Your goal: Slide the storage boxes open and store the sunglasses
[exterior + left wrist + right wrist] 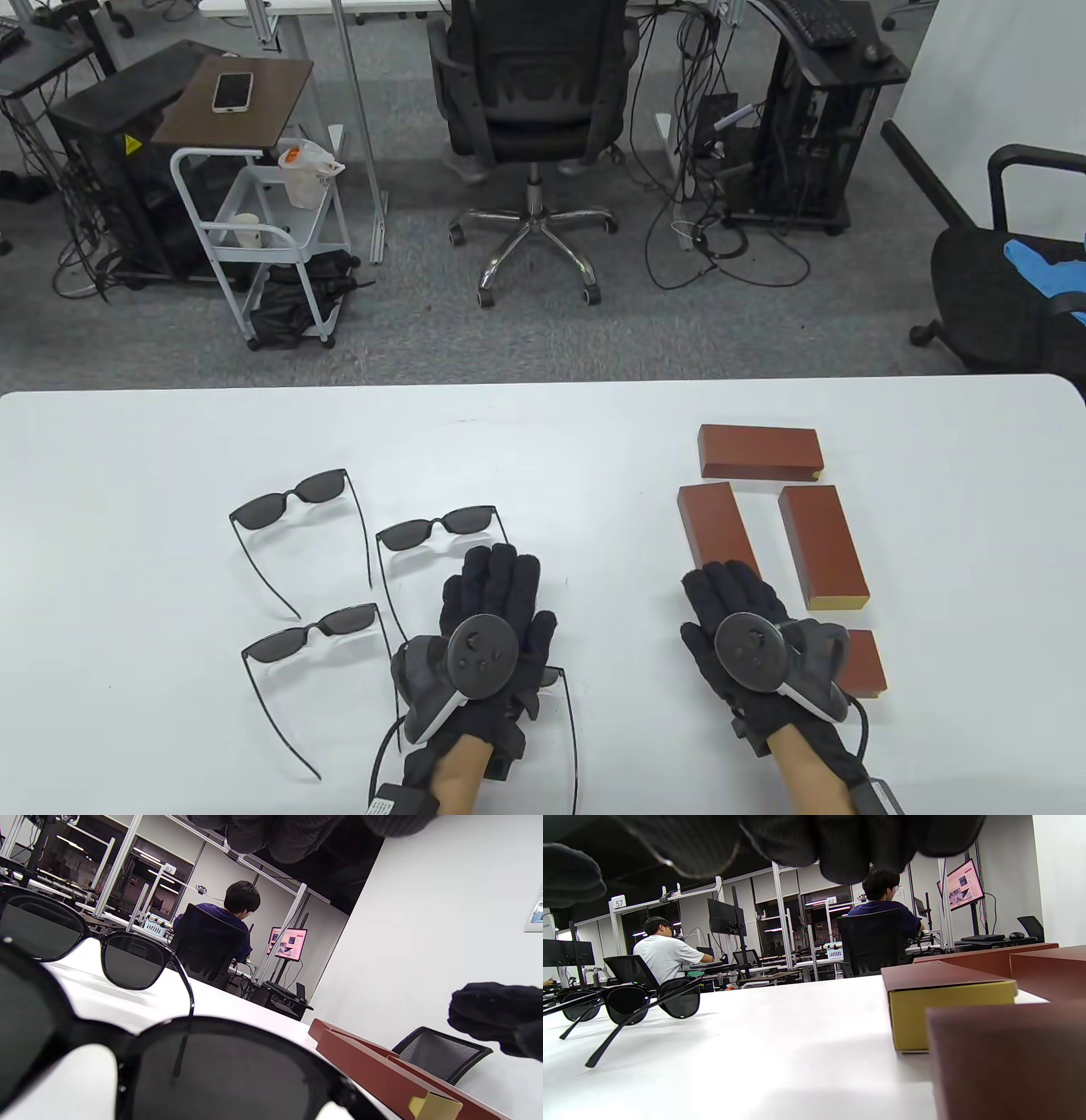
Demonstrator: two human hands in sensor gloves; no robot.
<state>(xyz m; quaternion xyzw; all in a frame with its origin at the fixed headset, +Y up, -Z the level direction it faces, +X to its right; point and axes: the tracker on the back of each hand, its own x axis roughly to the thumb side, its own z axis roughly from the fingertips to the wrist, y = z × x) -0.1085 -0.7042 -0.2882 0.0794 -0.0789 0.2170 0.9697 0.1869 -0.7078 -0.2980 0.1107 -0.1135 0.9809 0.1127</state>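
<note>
Fingers (490, 570) of both hands lie flat between sunglasses (441, 528) and boxes (821, 545).

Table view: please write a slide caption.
Gloved hands rest flat on a white table between sunglasses and brown storage boxes.

Overhead view; 2 low tabletop wrist views.

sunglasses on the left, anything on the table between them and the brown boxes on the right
Only the hands. The left hand rests over a fourth pair of sunglasses; the right hand lies across the nearest boxes. Between them is bare table.
</note>
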